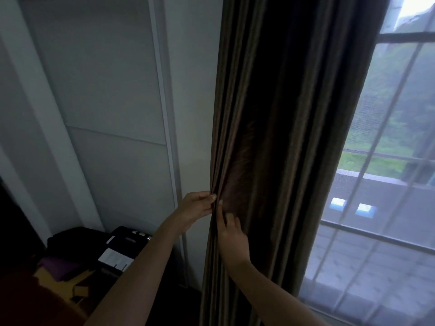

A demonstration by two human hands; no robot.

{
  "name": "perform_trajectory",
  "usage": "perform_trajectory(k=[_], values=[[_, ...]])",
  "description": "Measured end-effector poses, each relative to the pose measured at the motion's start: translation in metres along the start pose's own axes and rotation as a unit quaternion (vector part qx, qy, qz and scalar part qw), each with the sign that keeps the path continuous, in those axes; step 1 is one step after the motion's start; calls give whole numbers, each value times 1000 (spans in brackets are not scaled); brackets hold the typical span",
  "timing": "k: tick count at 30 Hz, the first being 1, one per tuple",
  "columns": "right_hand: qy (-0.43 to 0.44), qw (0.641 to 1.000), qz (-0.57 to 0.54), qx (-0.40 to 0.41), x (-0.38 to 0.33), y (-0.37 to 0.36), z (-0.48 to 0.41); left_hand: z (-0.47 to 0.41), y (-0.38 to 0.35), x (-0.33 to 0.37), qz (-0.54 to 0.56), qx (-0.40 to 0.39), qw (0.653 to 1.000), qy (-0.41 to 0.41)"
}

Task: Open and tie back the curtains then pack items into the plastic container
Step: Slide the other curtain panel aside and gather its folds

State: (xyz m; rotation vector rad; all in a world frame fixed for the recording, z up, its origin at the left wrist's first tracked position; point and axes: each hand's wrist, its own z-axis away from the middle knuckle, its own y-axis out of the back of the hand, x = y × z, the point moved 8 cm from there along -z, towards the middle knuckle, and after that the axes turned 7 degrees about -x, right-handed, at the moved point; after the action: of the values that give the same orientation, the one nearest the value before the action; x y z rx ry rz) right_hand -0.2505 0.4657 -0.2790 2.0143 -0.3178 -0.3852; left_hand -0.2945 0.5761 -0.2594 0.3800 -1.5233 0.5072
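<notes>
1. You're standing at a window w/ the dark brown pleated fabric curtain hanging down the middle of the view. It's sitting btwn the white panelled wall on the left and the pale sheer net curtain on the right.
2. Your left hand is pinching the brown curtain's left edge. The thumb is lying on the near side, the fingers are curling behind, and several folds are bunching btwn them.
3. Your right hand is lying on the curtain's front, just right of and below the left hand. Its back is facing you and its fingers are bending up into the folds. One fingertip is sitting right beside the left thumb.
4. The right thumb is hiding in the fabric, so I can't tell if that hand is gripping or only pressing.
5. Creases are fanning up and right from the pinch pt. The rest of the curtain is hanging in loose vertical pleats.
6. Both bare forearms are reaching up from the bottom edge.
7. White grille bars are showing thru the net, w/ blurred greenery beyond.
8. Bottom left, near the wall, a black case is carrying a white paper label. A black bag is sitting left of it, w/ a purple cloth nearer you. It's too dark there for more detail.
</notes>
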Motion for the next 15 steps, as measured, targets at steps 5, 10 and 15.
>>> perform_trajectory(k=[5, 10, 15], values=[[20, 1000, 23, -1, 0, -9, 2, 7, -9, 5, 2, 17, 1000, -22], [37, 998, -4, -51, 5, -20, 7, 5, -9, 15, -206, 72, 972, -92], [44, 985, -89, 138, 30, 67, -6, -3, -1, 17, -256, 107, 953, -121]])
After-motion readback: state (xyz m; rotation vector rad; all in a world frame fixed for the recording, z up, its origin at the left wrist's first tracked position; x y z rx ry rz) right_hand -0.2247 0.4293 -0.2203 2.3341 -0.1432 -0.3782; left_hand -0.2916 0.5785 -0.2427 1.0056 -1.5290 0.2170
